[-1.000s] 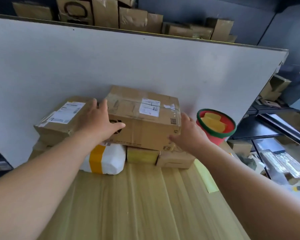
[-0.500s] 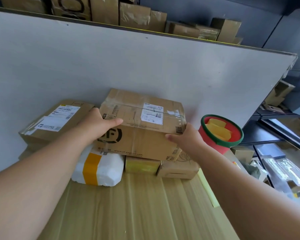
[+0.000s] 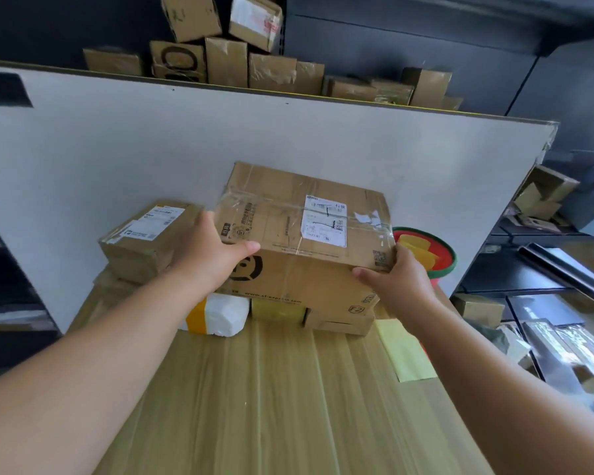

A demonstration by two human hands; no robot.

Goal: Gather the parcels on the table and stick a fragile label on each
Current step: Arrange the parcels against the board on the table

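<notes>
Here, a small labelled parcel (image 3: 144,234) sits far left on the desk (image 3: 288,406). The left hand (image 3: 206,255) grips the big taped box (image 3: 302,241) by its left end, thumb on the front, above a white parcel (image 3: 227,315), a yellow parcel (image 3: 276,308) and a small carton (image 3: 340,323). The right hand (image 3: 398,282) curls its fingers (image 3: 364,272) round the box's right corner, beside a red tub (image 3: 443,265)

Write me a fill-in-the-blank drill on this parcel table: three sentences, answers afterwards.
Exactly ____ hands grip the big box: the left hand and the right hand.
The red tub to its right has a ____ rim.
The parcel with a yellow band, below the box, is ____.
Missing words: two, green, white.
</notes>
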